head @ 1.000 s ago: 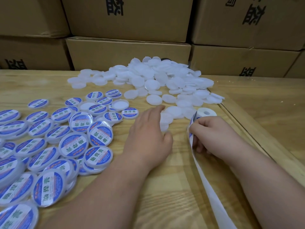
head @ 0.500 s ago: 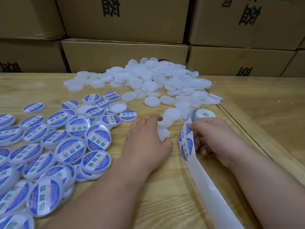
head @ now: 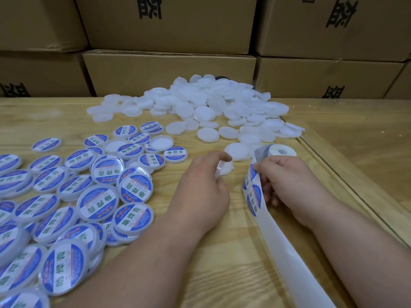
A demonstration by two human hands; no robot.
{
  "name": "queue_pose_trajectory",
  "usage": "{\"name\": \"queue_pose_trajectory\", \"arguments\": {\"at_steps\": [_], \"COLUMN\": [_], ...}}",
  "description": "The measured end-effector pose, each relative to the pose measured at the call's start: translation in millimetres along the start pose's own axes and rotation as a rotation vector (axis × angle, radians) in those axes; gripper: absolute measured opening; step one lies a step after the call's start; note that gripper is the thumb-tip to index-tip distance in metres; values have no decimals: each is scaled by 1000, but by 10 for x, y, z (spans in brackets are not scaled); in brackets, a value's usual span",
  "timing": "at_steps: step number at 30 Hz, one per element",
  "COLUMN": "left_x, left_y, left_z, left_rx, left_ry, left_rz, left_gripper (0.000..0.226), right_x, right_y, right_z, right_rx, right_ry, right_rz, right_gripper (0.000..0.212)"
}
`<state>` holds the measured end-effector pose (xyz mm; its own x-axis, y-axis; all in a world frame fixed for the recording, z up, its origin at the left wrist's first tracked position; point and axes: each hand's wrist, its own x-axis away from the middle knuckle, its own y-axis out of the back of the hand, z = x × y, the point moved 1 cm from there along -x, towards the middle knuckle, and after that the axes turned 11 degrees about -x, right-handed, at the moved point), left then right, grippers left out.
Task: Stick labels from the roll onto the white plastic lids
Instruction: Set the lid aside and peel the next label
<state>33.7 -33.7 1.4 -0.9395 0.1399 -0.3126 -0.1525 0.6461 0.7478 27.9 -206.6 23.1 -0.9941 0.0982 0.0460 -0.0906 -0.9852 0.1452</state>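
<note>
My left hand (head: 202,192) grips a white plastic lid (head: 225,170) at its edge, tilted just above the wooden table. My right hand (head: 287,183) pinches the label strip (head: 252,194) where it comes off the roll (head: 277,151); blue round labels show on the strip between my hands. Bare white backing tape (head: 289,258) trails toward me. A pile of plain white lids (head: 213,105) lies beyond my hands. Labelled lids (head: 97,201) with blue and white stickers cover the left side.
Stacked cardboard boxes (head: 169,70) with black print wall off the back of the wooden table (head: 222,274). A raised wooden rim (head: 347,185) runs diagonally along the right, close to my right forearm.
My left hand has lifted a white lid off the table by its edge. My right hand has pulled the strip out from the roll, turning the blue labels into view.
</note>
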Motion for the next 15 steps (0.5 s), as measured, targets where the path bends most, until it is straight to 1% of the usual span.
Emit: {"name": "queue_pose_trajectory", "arguments": {"at_steps": [2,6,9,11,13,15], "left_x": [-3,19,61,75,73,90], "left_y": [10,-9,5,26,37,45], "left_z": [-14,-81,-114,-107,-106,-132], "left_rx": [58,182,258,375,419,408], "left_ry": [-29,-85,-133,-87,-74,-134], "left_rz": [8,55,84,110,143,174], "left_gripper": [45,40,37,31,22,18], "right_x": [0,3,-4,-8,-18,-36], "right_y": [-1,4,-6,-6,1,8], "right_z": [10,9,-2,-4,0,-3], "right_rx": [-1,-4,-7,-29,-67,-98], "right_ry": [-1,2,9,-3,-18,-31], "right_rz": [27,49,36,23,13,12], "right_gripper": [44,30,38,40,29,23]}}
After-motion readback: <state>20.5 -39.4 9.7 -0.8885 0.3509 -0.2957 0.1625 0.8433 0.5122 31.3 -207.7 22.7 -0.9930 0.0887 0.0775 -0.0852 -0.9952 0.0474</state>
